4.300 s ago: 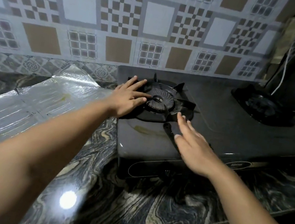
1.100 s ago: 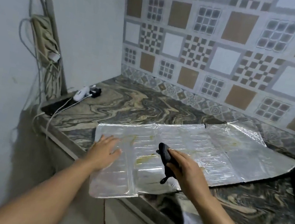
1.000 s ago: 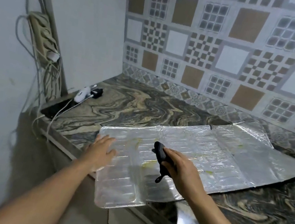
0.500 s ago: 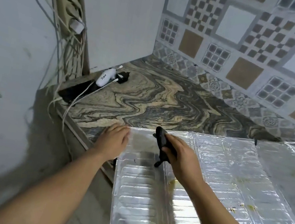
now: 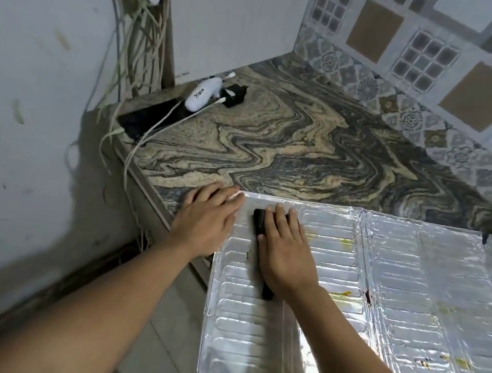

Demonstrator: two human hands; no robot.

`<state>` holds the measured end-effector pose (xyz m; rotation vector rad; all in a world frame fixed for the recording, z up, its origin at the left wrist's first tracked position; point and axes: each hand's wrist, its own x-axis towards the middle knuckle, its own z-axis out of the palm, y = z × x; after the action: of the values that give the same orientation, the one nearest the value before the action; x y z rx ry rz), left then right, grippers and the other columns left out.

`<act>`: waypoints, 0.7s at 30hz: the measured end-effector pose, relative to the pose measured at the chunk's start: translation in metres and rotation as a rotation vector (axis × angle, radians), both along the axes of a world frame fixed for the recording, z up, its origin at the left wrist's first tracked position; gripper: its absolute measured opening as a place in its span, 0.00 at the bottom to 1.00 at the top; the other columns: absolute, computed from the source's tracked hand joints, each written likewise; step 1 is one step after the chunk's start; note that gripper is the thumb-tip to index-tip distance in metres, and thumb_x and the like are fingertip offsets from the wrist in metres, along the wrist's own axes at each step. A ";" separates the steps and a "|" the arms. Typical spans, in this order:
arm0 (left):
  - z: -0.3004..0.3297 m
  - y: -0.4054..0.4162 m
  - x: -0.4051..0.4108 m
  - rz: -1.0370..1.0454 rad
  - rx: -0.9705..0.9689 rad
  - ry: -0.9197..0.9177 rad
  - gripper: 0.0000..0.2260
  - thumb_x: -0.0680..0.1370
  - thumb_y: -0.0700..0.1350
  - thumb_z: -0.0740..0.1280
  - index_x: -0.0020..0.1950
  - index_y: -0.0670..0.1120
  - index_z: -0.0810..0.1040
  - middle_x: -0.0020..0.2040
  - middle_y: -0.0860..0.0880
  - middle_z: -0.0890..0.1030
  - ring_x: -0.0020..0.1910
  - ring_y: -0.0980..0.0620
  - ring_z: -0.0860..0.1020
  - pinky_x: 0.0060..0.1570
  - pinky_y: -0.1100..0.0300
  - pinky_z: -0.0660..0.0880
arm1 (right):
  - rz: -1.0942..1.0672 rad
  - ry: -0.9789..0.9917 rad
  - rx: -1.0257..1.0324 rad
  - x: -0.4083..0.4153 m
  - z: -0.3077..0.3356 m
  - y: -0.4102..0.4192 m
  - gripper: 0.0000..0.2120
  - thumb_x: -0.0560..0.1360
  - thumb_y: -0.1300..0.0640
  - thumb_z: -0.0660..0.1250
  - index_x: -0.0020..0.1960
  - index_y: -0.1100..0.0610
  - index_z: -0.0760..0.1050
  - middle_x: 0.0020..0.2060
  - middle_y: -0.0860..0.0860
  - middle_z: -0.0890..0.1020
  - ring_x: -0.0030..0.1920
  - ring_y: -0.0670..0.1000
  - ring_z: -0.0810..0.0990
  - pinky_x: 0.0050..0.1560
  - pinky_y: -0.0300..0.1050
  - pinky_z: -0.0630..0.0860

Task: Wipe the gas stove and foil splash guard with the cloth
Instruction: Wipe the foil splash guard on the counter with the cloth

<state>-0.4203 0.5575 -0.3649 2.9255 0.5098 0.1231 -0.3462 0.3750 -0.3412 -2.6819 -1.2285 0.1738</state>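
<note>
The foil splash guard [image 5: 387,310] lies flat on the marbled counter, its near left part hanging over the counter's front edge. It is ribbed, shiny and has yellow-green smears. My right hand [image 5: 284,252] lies flat on its left panel, pressing a dark cloth [image 5: 259,223] against the foil; the cloth shows at the fingertips and below the palm. My left hand [image 5: 207,220] rests spread on the guard's far left corner and the counter. The gas stove is out of view.
The marbled counter [image 5: 294,148] ends at a white wall on the left. A white device [image 5: 201,98], a black plug [image 5: 232,97] and a black phone [image 5: 147,121] with cables lie in the far left corner. Patterned tiles [image 5: 440,66] back the counter.
The view has turned from the stove to the foil guard. My right hand, earlier gripping the cloth upright, now presses it flat on the left panel. My left hand stays at the guard's left edge.
</note>
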 end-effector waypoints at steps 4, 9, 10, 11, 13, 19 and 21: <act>-0.004 0.002 0.003 0.000 0.011 0.004 0.24 0.80 0.56 0.47 0.75 0.58 0.65 0.76 0.59 0.65 0.74 0.50 0.61 0.68 0.45 0.60 | -0.014 -0.024 0.032 -0.002 -0.004 0.020 0.27 0.83 0.49 0.46 0.79 0.58 0.50 0.78 0.57 0.54 0.78 0.59 0.47 0.77 0.53 0.44; -0.003 0.004 0.004 -0.013 0.008 -0.006 0.26 0.79 0.57 0.45 0.75 0.57 0.66 0.76 0.58 0.66 0.74 0.49 0.61 0.69 0.45 0.58 | 0.107 -0.070 0.005 -0.005 -0.008 0.018 0.28 0.82 0.50 0.48 0.79 0.58 0.50 0.78 0.56 0.54 0.78 0.57 0.48 0.77 0.50 0.44; -0.002 0.004 0.003 -0.018 0.005 -0.010 0.26 0.78 0.57 0.45 0.75 0.57 0.66 0.76 0.58 0.65 0.74 0.49 0.60 0.69 0.45 0.57 | 0.144 -0.069 0.007 -0.006 -0.008 0.014 0.28 0.81 0.50 0.48 0.79 0.58 0.51 0.78 0.56 0.54 0.78 0.56 0.48 0.77 0.50 0.44; -0.001 0.004 0.003 -0.026 -0.004 -0.014 0.26 0.78 0.56 0.45 0.75 0.58 0.66 0.76 0.58 0.65 0.74 0.49 0.60 0.69 0.45 0.57 | 0.180 -0.067 0.011 -0.005 -0.008 0.010 0.27 0.81 0.50 0.49 0.79 0.58 0.52 0.78 0.55 0.54 0.78 0.56 0.48 0.77 0.50 0.45; 0.001 0.004 0.002 -0.037 -0.020 -0.010 0.26 0.78 0.54 0.47 0.75 0.57 0.66 0.77 0.58 0.64 0.75 0.49 0.59 0.69 0.45 0.56 | 0.245 -0.074 0.001 -0.003 -0.007 0.003 0.27 0.81 0.51 0.50 0.78 0.58 0.52 0.78 0.55 0.54 0.78 0.56 0.48 0.77 0.50 0.46; -0.002 0.009 0.002 -0.045 -0.032 -0.001 0.21 0.82 0.53 0.53 0.77 0.58 0.63 0.78 0.58 0.61 0.76 0.49 0.56 0.70 0.45 0.54 | 0.265 -0.058 -0.035 0.001 -0.005 -0.015 0.27 0.82 0.49 0.48 0.79 0.54 0.48 0.79 0.51 0.51 0.78 0.52 0.46 0.77 0.50 0.47; 0.001 0.008 0.003 -0.050 -0.051 0.001 0.21 0.83 0.53 0.52 0.77 0.58 0.63 0.78 0.58 0.60 0.77 0.49 0.56 0.71 0.45 0.53 | 0.224 -0.069 -0.040 0.001 -0.005 -0.019 0.27 0.82 0.48 0.46 0.79 0.53 0.48 0.79 0.50 0.50 0.78 0.51 0.45 0.76 0.51 0.48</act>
<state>-0.4177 0.5652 -0.3642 2.8865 0.4335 0.1003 -0.3451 0.3560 -0.3461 -2.5977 -1.5627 0.1391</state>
